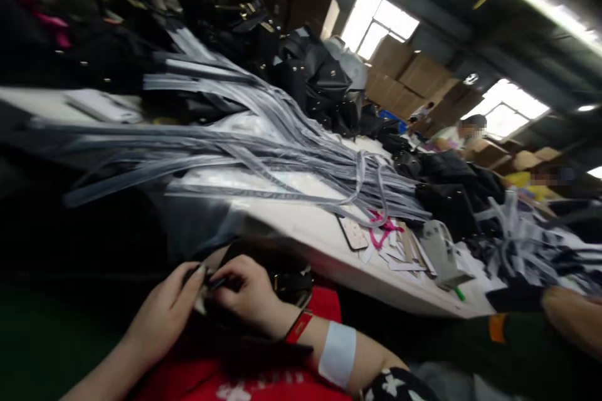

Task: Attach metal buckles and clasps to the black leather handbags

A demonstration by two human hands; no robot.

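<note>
Manipulation of a slim, dark, strap-like piece (217, 283) appears to be the step in hand. Clock directions are taken from the point where the hands meet, with 12 o'clock at the top of the view.

Workpiece position: between the fingertips of both hands, above the lap, on the near side of the white flat-topped table (301, 225), which lies toward 2 o'clock. A black bag-like article with gold-coloured metal fittings (292, 282) lies at 3 o'clock, just beside the right hand (249, 288); whether the piece is attached to it cannot be told.

Hand state: the right hand pinches the piece between thumb and curled index finger. The left hand (173, 297) grasps it from the 9 o'clock side, thumb and fingers drawn together. Motion blur hides the exact contact.

Next move: judging by the grip, it calls for fine fingertip control, one hand steadying while the other adjusts.

Pose: the left forearm rises from between 7 and 8 o'clock, wrist nearly straight. The right forearm enters from 4 o'clock, carrying a narrow red wristband (299, 326) and a pale rectangular patch (337, 354).

Surroundings: long, grey, flat tapes (282, 156) lie bundled on the table at 1 o'clock.
</note>
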